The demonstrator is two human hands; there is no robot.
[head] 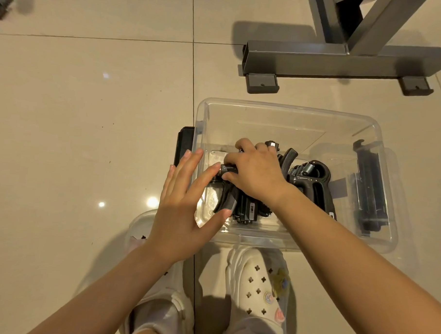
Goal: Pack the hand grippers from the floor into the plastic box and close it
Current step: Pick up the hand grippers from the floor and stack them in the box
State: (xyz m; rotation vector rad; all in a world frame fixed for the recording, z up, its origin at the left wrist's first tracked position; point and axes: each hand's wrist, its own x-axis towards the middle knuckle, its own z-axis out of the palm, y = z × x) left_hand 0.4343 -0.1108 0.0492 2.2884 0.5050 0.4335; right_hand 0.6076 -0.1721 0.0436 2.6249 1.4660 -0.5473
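Note:
A clear plastic box (pixel 287 113) stands open on the tiled floor in front of my feet. Several black hand grippers with steel springs lie inside it; one (pixel 312 181) rests at the right of the pile. My right hand (pixel 254 171) is down inside the box, fingers closed around a black hand gripper (pixel 228 170) on top of the pile. My left hand (pixel 185 203) hovers over the box's near left corner, fingers spread, holding nothing. A clear lid (pixel 138 224) lies on the floor under my left arm, mostly hidden.
A black latch (pixel 183 145) hangs on the box's left side and another (pixel 370 188) on its right. A grey metal frame foot (pixel 320 61) stands just beyond the box. My white clogs (pixel 257 287) touch the box's near wall. A dark object (pixel 1 3) sits at top left.

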